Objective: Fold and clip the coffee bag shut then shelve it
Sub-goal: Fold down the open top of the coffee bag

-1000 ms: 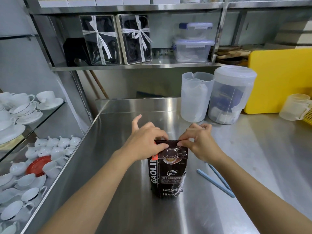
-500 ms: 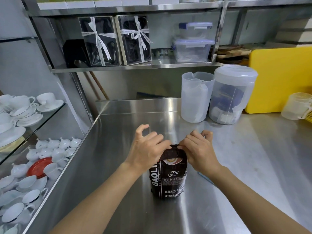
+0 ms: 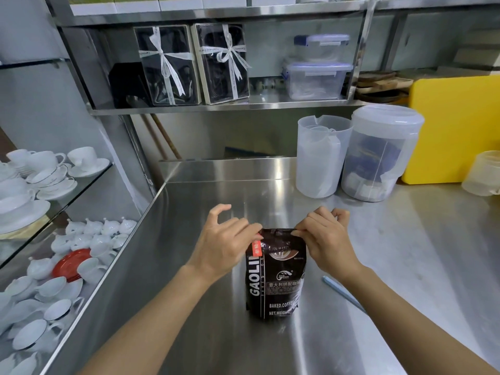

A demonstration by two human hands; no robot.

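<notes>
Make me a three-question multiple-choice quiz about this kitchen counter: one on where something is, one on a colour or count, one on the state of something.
1. Where does the light blue bag clip lie?
A. On the counter beside the right forearm
B. On the shelf
C. Clamped on the bag

2. How many ribbon-tied gift boxes stand on the shelf?
A. One
B. Two
C. Four

3. What state is the coffee bag in?
A. Lying flat, unopened
B. Clipped and shelved
C. Upright, top pinched by both hands

Answers:
1 A, the clip rests on the steel counter, partly hidden by the arm.
2 B, two dark boxes with white bows stand side by side.
3 C, the left hand and right hand pinch the top corners, and no clip is on it.
</notes>
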